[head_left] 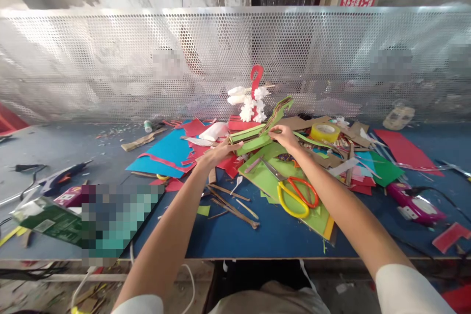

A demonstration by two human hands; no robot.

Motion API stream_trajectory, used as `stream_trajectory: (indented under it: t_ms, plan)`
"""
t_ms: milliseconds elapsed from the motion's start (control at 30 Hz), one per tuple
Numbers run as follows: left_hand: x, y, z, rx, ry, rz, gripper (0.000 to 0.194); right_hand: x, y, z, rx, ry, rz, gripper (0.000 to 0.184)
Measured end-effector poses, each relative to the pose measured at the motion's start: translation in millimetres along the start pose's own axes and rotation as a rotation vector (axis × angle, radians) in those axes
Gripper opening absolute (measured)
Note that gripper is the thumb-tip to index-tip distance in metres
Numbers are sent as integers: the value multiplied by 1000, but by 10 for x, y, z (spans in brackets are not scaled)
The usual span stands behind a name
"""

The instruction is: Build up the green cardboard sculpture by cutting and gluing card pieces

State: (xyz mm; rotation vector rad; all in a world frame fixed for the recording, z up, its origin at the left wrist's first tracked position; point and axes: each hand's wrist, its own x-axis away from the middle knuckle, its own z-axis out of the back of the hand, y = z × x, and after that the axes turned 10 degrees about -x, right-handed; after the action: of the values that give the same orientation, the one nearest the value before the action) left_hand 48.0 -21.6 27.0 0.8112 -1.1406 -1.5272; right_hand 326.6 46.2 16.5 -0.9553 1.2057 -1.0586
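My left hand is closed on the left end of a cardboard craft piece covered in light-green paper. From its right side rises a curved neck showing brown cardboard along the edge. My right hand pinches the green paper strip at the base of that neck; a longer strip trails off to the right. Directly behind stands a red, hook-necked craft with white flowers. Below my hands lie scissors with yellow and orange handles, on green paper sheets.
A roll of yellow tape, blue paper, red paper and sticks litter the blue table. At the left are a glue gun and a green box. A purple power strip is at right; a perforated metal screen stands behind.
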Motion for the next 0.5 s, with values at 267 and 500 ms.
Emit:
stream_trajectory:
  t_ms: [267, 500]
  plan:
    - [-8, -21, -34, -15, 61, 15, 83, 5, -37, -13, 15, 3, -6, 21]
    - [-16, -50, -39, -49, 101, -2, 86, 22, -52, 23, 20, -18, 40, 25]
